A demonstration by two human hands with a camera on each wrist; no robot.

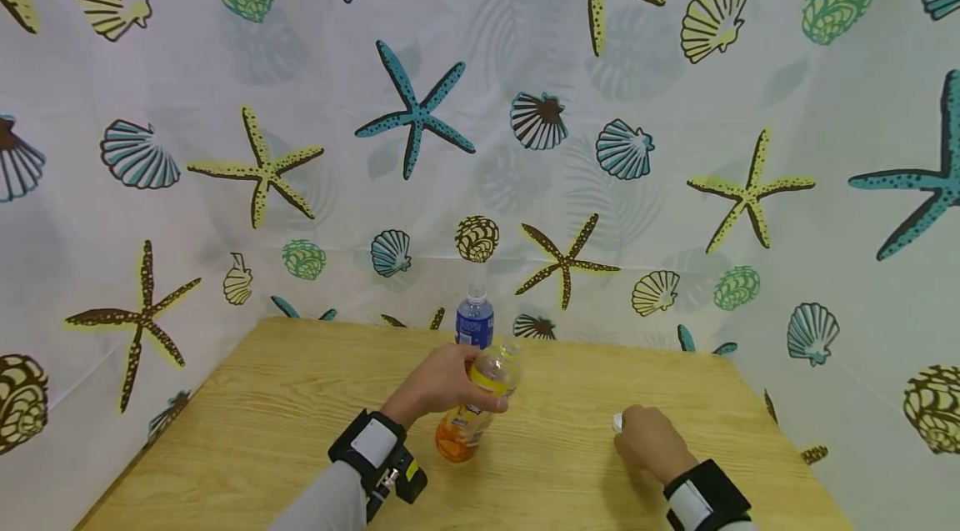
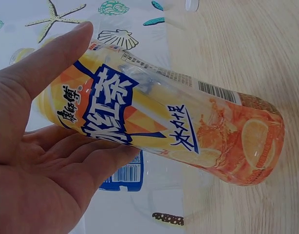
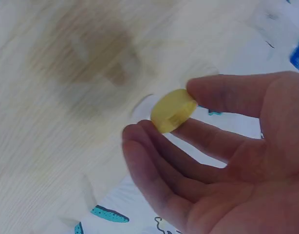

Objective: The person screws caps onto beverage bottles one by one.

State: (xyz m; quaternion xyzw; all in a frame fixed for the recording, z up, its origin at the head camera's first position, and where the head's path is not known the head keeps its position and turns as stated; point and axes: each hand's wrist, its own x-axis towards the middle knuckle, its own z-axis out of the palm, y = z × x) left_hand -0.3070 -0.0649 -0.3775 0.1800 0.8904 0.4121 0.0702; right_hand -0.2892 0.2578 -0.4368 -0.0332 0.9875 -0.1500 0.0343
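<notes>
My left hand (image 1: 450,381) grips a clear plastic iced tea bottle (image 2: 154,112) around its upper part. The bottle has a yellow and orange label with orange slices. It leans to the right in the head view, its mouth (image 1: 510,348) uncapped. Farther right, my right hand (image 1: 651,438) pinches a yellow bottle cap (image 3: 174,110) between thumb and fingertips, low over the table. A white cap (image 1: 617,423) lies on the table just past these fingers, partly hidden by them. Behind the iced tea bottle stands a clear bottle with a blue label (image 1: 475,323), also uncapped.
The wooden table (image 1: 300,398) reaches back to a white curtain (image 1: 450,206) printed with starfish and shells, which also hangs along both sides. The blue-labelled bottle stands near the table's back edge.
</notes>
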